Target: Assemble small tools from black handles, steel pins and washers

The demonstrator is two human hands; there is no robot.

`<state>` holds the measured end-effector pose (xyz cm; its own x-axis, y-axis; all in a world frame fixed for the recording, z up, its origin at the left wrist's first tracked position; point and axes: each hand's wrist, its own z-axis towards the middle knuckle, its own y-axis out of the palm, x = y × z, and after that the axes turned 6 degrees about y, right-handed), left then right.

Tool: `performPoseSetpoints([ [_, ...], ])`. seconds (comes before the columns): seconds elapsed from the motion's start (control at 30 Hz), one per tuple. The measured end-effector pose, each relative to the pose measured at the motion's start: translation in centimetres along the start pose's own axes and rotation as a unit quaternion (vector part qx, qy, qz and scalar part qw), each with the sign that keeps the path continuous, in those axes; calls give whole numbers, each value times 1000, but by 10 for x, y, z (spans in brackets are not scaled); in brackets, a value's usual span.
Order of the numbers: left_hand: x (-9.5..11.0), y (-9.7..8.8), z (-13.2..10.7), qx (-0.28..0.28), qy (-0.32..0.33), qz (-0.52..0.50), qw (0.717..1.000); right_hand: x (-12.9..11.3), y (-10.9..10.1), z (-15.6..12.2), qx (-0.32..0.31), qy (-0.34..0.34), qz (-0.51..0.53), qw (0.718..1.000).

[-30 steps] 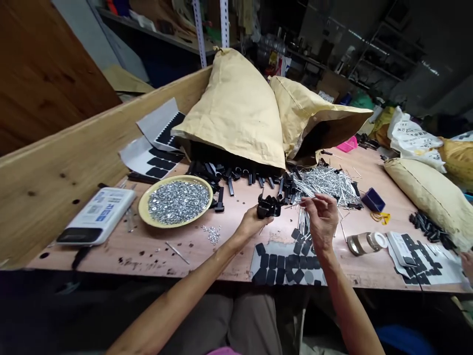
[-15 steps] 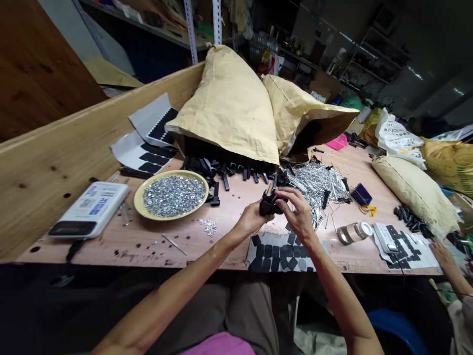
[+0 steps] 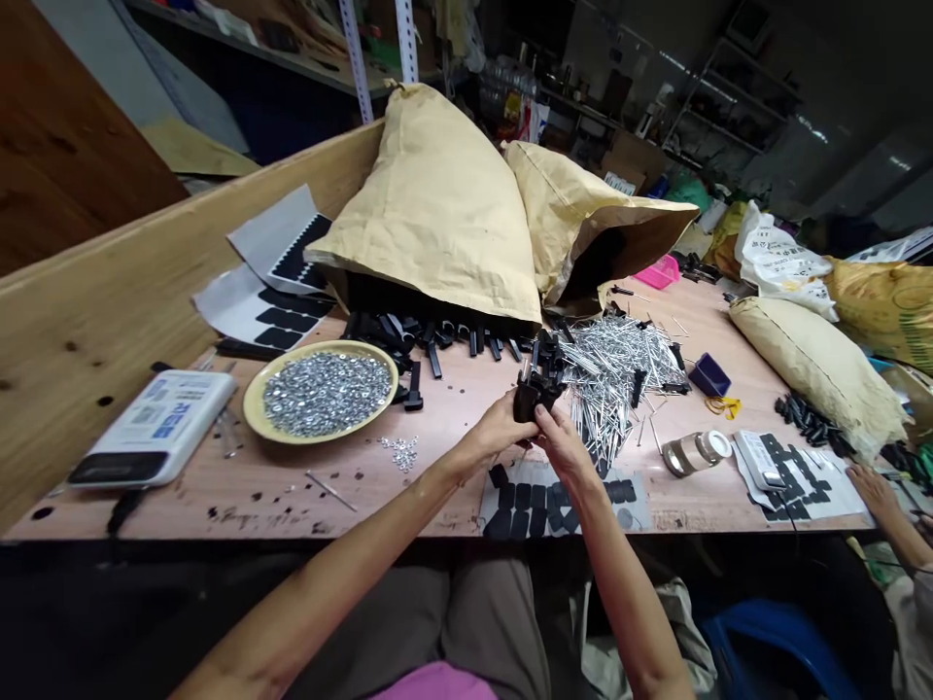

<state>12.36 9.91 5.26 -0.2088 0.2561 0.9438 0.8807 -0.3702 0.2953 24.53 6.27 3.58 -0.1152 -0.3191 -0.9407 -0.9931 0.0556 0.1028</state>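
My left hand (image 3: 502,425) is closed round a black plastic part (image 3: 530,397), held above the table near its front edge. From the right, my right hand (image 3: 561,437) presses thumb and fingers on the same part; some of its fingers are hidden. Just behind lie loose black plastic pieces (image 3: 435,360) at the mouth of a large paper sack (image 3: 444,214). A heap of long metal pins (image 3: 619,365) spreads to the right of the hands. Below them, a sheet with black pads (image 3: 521,510) lies along the table edge.
A yellow bowl of metal washers (image 3: 252,413) and a white scale (image 3: 156,423) stand at left. On the right are a glass jar (image 3: 685,454), a dark small box (image 3: 709,375) and another person's hand (image 3: 871,488). A second open sack (image 3: 575,194) leans behind the pins.
My right hand has moved down from above the black part to its lower right side, fingers now against it. The left hand keeps its hold. The view has shifted slightly.
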Motion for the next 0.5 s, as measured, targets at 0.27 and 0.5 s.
performPoseSetpoints([
  [0.27, 6, -22, 9, -62, -15, -17, 998, -4, -3, 9, 29, -74, -81, 994],
  [0.5, -1, -29, 4, -45, 31, -7, 998, 24, 19, 12, 75, -146, -160, 973],
])
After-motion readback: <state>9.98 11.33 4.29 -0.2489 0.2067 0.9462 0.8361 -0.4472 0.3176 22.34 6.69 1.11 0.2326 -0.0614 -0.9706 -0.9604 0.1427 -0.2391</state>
